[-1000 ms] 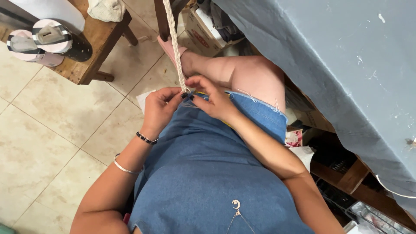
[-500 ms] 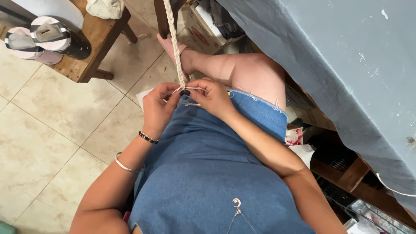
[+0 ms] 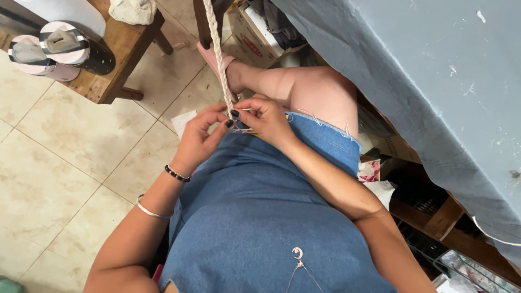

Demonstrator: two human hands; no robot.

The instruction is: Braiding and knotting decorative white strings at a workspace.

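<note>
One cream braided cord (image 3: 218, 57) runs taut from the top of the picture down to the person's lap, where its lower end meets both hands above the denim dress (image 3: 260, 217). The left hand (image 3: 198, 140) curls its fingers around the cord's end, and the right hand (image 3: 266, 119) pinches thin loose strands just beside it, so the work looks to be at the knotting or plaiting of the cord's end; the next move likely calls for keeping the cord tight while the strands cross. Further out stand one wooden bench (image 3: 116, 51), two striped tumblers (image 3: 59, 46) lying on it, one cloth (image 3: 132, 10), and one grey sheet (image 3: 423, 92) on the right.
</note>
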